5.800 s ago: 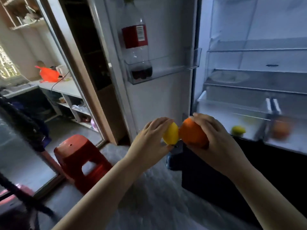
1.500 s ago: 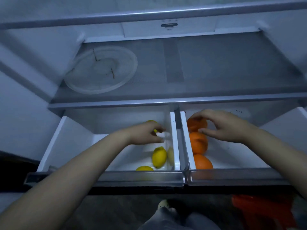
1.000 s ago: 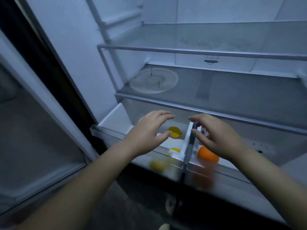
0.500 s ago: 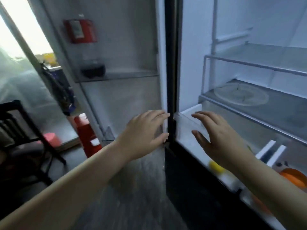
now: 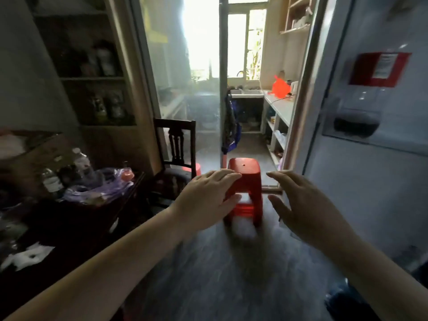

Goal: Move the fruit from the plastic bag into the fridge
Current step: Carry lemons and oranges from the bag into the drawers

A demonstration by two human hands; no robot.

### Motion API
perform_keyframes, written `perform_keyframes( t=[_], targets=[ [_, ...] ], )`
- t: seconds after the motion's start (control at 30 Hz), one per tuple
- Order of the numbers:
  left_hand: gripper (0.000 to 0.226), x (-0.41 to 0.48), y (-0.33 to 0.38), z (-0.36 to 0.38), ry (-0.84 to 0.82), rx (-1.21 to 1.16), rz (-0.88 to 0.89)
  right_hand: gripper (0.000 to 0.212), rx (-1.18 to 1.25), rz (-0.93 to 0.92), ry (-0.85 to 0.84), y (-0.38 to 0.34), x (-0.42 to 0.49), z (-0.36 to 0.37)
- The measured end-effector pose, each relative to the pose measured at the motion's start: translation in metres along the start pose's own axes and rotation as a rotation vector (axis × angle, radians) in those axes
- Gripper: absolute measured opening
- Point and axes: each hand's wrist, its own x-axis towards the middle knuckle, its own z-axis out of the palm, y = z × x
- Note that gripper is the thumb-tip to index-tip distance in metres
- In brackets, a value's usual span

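Note:
My left hand (image 5: 208,200) and my right hand (image 5: 298,205) are both held out in front of me, fingers relaxed and holding nothing. A purple plastic bag (image 5: 99,186) lies on the dark table (image 5: 76,218) at the left, with an orange-red fruit (image 5: 127,175) showing at its top. The open fridge door (image 5: 370,135) fills the right side, with a bottle bearing a red label (image 5: 379,69) in its door shelf. The fridge's inside and its drawers are out of view.
A red plastic stool (image 5: 245,181) stands on the floor just beyond my hands. A dark wooden chair (image 5: 176,144) is beside the table. Bottles (image 5: 49,179) crowd the table. A doorway leads to a kitchen with a counter (image 5: 281,107) and an orange bag (image 5: 280,87).
I put the lemon and orange into the fridge drawers, drew both hands out with nothing in them, and turned left away from the fridge; the table and bag have come into view.

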Motion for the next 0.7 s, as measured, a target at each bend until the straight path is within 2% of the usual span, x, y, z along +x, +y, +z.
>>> perform_keyframes(
  t=[0.3, 0.7],
  targets=[
    [0.052, -0.070, -0.195, -0.022, 0.015, 0.068, -0.309, 0.050, 0.143, -0.288, -0.127, -0.130, 0.132, 0.141],
    [0.051, -0.113, -0.349, -0.004, 0.009, 0.107, -0.560, 0.050, 0.267, -0.516, -0.269, -0.217, 0.249, 0.269]
  ],
)
